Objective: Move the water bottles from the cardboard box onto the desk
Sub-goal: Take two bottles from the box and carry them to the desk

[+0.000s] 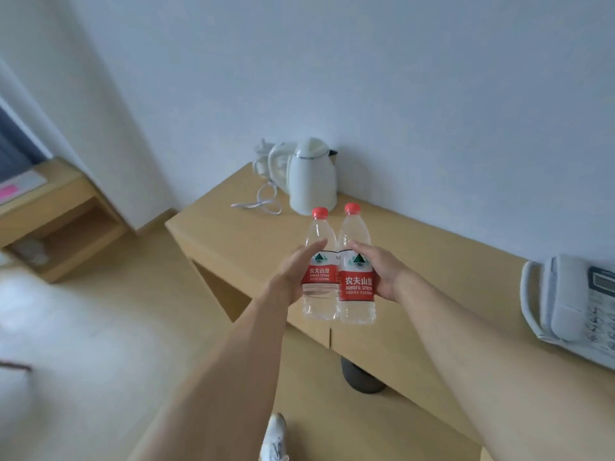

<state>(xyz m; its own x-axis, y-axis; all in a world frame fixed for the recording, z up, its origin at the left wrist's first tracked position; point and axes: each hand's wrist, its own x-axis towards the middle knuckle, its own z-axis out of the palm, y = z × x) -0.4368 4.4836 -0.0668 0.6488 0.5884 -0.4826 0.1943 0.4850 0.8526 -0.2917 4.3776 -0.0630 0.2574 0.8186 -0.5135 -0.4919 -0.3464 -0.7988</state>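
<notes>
Both hands are gripping one upright water bottle apiece: left hand [294, 277] wrapping the left bottle [318, 271], right hand [382, 274] wrapping the right bottle [356, 271], bottles touching, hovering above the desk [239, 241]. A white kettle [311, 178] is standing at twelve o'clock, a telephone [572, 307] at three.

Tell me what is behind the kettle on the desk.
Behind the white kettle a white plug and bunched cord lie against the wall, on the wooden desk. The kettle's body hides whatever lies directly behind it.
</notes>
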